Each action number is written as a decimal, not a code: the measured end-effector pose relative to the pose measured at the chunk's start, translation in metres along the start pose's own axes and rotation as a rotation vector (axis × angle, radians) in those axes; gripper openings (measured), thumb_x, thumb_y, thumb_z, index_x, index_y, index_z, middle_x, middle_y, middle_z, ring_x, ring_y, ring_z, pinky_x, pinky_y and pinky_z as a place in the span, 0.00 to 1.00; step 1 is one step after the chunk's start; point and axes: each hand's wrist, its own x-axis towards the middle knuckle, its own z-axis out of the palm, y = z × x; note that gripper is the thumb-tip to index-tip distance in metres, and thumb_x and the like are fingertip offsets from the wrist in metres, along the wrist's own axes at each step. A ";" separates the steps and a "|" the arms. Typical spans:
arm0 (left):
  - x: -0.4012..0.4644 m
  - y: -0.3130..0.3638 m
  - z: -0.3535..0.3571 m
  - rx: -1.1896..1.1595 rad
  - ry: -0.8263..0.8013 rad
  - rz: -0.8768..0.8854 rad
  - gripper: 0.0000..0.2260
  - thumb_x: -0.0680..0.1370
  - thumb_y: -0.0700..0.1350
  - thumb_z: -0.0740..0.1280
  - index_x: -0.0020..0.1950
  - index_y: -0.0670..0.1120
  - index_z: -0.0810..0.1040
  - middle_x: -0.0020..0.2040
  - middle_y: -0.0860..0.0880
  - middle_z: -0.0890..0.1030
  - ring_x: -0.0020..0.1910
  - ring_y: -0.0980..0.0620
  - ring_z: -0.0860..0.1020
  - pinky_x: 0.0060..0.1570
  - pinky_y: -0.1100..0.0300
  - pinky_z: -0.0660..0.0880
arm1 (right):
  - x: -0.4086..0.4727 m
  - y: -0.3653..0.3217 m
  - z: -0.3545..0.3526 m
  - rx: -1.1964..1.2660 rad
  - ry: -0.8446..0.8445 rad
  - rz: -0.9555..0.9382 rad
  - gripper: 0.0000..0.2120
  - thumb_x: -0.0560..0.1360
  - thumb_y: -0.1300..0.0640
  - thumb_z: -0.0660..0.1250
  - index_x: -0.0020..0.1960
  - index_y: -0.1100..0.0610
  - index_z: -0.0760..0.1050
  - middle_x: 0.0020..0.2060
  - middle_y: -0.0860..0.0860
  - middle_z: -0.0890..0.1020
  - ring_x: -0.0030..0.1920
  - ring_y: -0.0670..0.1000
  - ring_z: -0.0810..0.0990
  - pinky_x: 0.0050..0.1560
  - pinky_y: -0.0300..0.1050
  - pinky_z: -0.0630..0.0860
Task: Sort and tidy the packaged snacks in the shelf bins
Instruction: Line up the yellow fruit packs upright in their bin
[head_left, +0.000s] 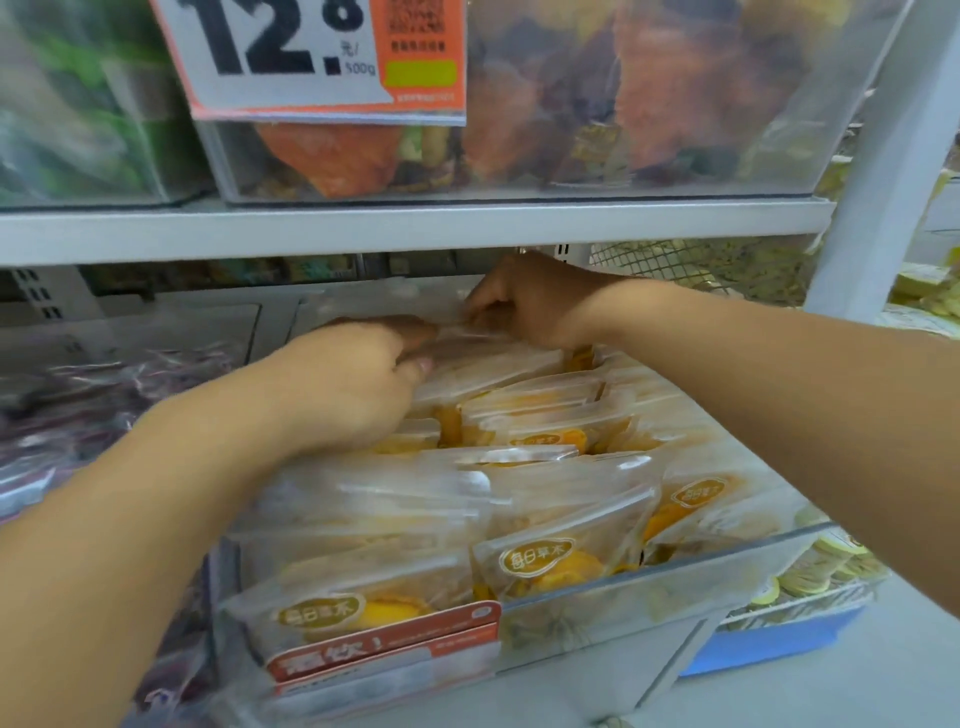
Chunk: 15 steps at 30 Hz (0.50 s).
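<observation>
A clear plastic bin (737, 564) on the lower shelf holds several clear pouches of orange dried fruit (550, 561), standing in rows. Both hands reach to the back of this bin. My left hand (348, 384) has its fingers curled over the top edges of the rear pouches. My right hand (530, 301) pinches the clear top of a pouch (457, 327) at the very back, just under the upper shelf. The fingertips of the two hands nearly meet over that pouch.
The grey upper shelf board (415, 223) runs close above the hands, carrying clear bins of mixed dried fruit (571, 104) and a price tag (311, 57). Dark purple packets (78, 415) fill the bin to the left. Yellow snacks (821, 571) lie to the right, past the shelf upright (872, 182).
</observation>
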 end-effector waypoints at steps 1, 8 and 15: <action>-0.001 -0.002 0.001 -0.013 -0.013 0.011 0.20 0.84 0.54 0.54 0.75 0.54 0.68 0.73 0.49 0.71 0.71 0.47 0.69 0.68 0.58 0.65 | 0.002 0.001 0.001 0.024 -0.033 0.003 0.12 0.83 0.56 0.62 0.59 0.50 0.83 0.45 0.38 0.82 0.45 0.41 0.79 0.48 0.34 0.70; -0.001 -0.004 0.002 -0.045 0.046 0.073 0.19 0.84 0.54 0.56 0.74 0.53 0.68 0.70 0.51 0.74 0.67 0.49 0.71 0.61 0.62 0.65 | -0.021 -0.012 -0.015 0.103 -0.086 0.169 0.16 0.84 0.48 0.56 0.68 0.44 0.75 0.63 0.45 0.79 0.62 0.50 0.77 0.60 0.40 0.72; -0.018 -0.025 -0.017 0.123 0.208 0.079 0.08 0.70 0.57 0.76 0.44 0.57 0.81 0.50 0.55 0.79 0.47 0.52 0.75 0.46 0.60 0.69 | -0.088 -0.046 -0.031 -0.181 -0.074 0.173 0.28 0.75 0.37 0.67 0.72 0.49 0.70 0.66 0.46 0.76 0.64 0.48 0.75 0.60 0.40 0.71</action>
